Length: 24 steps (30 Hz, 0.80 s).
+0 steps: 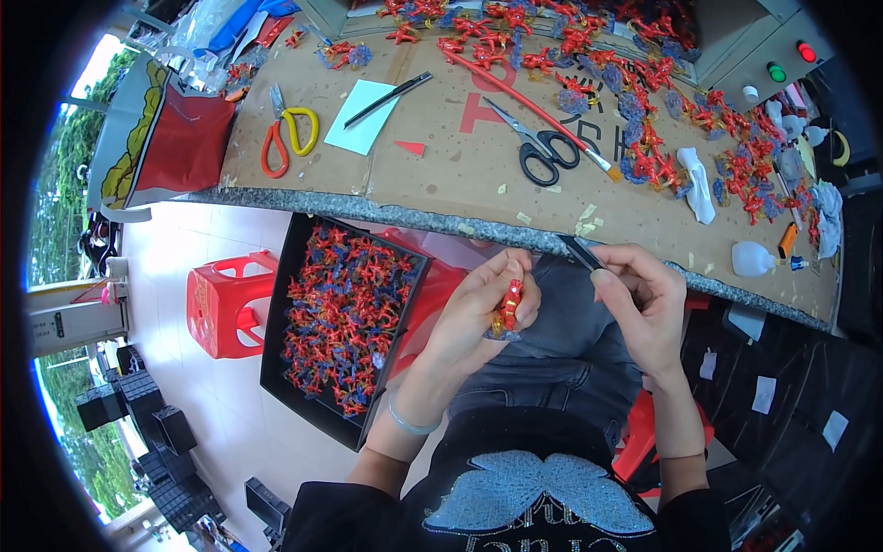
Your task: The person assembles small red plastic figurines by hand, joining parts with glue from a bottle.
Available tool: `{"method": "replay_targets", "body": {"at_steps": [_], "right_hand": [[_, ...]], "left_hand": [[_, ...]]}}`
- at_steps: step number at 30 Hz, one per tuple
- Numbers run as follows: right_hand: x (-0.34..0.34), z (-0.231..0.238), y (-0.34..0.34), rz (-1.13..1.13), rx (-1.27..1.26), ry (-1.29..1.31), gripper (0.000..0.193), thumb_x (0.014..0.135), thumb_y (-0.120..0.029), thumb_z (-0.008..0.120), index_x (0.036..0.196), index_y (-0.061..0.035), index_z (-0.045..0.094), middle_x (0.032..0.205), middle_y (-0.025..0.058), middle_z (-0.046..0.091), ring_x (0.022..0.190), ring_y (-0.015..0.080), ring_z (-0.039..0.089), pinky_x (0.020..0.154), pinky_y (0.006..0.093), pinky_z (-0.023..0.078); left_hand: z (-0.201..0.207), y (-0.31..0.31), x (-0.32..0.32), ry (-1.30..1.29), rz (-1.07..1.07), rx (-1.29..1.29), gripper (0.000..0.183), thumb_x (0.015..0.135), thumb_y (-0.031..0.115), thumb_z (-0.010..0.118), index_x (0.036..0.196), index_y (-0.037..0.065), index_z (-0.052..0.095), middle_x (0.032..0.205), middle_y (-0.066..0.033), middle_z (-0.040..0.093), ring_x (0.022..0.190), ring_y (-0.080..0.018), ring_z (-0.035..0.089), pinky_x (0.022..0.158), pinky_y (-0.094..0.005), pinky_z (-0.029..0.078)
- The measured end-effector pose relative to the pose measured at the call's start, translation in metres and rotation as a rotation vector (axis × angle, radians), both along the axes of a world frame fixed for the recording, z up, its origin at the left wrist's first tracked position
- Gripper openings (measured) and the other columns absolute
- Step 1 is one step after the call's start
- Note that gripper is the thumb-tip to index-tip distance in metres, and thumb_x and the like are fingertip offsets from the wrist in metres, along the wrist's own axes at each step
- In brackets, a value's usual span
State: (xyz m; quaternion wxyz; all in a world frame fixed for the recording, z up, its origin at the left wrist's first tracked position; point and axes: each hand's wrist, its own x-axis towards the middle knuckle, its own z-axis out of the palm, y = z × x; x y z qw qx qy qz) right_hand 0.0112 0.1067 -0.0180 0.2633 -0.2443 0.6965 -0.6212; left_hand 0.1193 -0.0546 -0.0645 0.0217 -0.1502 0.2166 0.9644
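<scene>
Close to the table's front edge, my left hand [474, 308] pinches a small red toy figure [511, 305] with gold bands and a clear yellowish and bluish lower end. My right hand [651, 313] grips a slim black tool [579, 250], its tip pointing up and left toward the edge; its exact kind is unclear. The two hands are apart, above my lap. Left of them, a black crate [272, 354] holds many similar red and blue figures [345, 313]. More figures [658, 166] lie in heaps across the far and right side of the table.
Cardboard [432, 166] covers the table. On it lie black scissors [543, 152], red-and-yellow-handled scissors [290, 138], a black cutter [386, 99] on pale paper [363, 129], a red-handled brush [533, 101] and a white squeeze bottle [752, 258]. A red stool [221, 304] stands left.
</scene>
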Motion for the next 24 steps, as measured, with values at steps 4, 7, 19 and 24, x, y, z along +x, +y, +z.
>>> {"method": "replay_targets", "body": {"at_steps": [4,7,19,24], "right_hand": [[0.002,-0.004,-0.010,0.122,-0.096,-0.122,0.023,0.085,0.000,0.062,0.107,0.0072,0.059,0.082,0.0043,0.064,0.073,0.0038,0.057,0.065,0.0169,0.044],[0.002,-0.007,-0.018,0.162,-0.086,-0.107,0.020,0.082,-0.004,0.068,0.100,0.0046,0.063,0.073,0.0022,0.063,0.067,0.0019,0.056,0.057,0.0165,0.043],[-0.019,-0.011,-0.014,0.182,-0.035,-0.337,0.018,0.086,-0.009,0.065,0.098,0.0042,0.065,0.078,0.0014,0.064,0.070,0.0029,0.056,0.060,0.0173,0.044],[-0.018,-0.013,-0.009,0.195,-0.017,-0.268,0.021,0.087,-0.011,0.064,0.101,0.0041,0.064,0.077,0.0007,0.064,0.068,0.0032,0.054,0.059,0.0174,0.043]], "left_hand": [[-0.003,0.003,-0.002,0.001,0.011,-0.018,0.018,0.100,0.021,0.040,0.104,0.005,0.047,0.070,-0.0072,0.053,0.058,-0.0112,0.047,0.055,-0.0218,0.038],[0.013,0.015,-0.009,-0.276,0.073,-0.056,0.018,0.100,0.019,0.040,0.106,0.004,0.048,0.080,-0.0071,0.057,0.064,-0.0116,0.055,0.061,-0.0232,0.046],[0.003,0.014,-0.004,-0.119,-0.065,-0.061,0.022,0.095,0.015,0.051,0.112,0.001,0.051,0.101,-0.0056,0.061,0.094,-0.0130,0.059,0.082,-0.0282,0.049],[-0.003,0.014,-0.002,-0.071,-0.123,-0.174,0.021,0.093,0.012,0.054,0.111,0.001,0.052,0.103,-0.0068,0.061,0.090,-0.0118,0.060,0.076,-0.0257,0.051]]}}
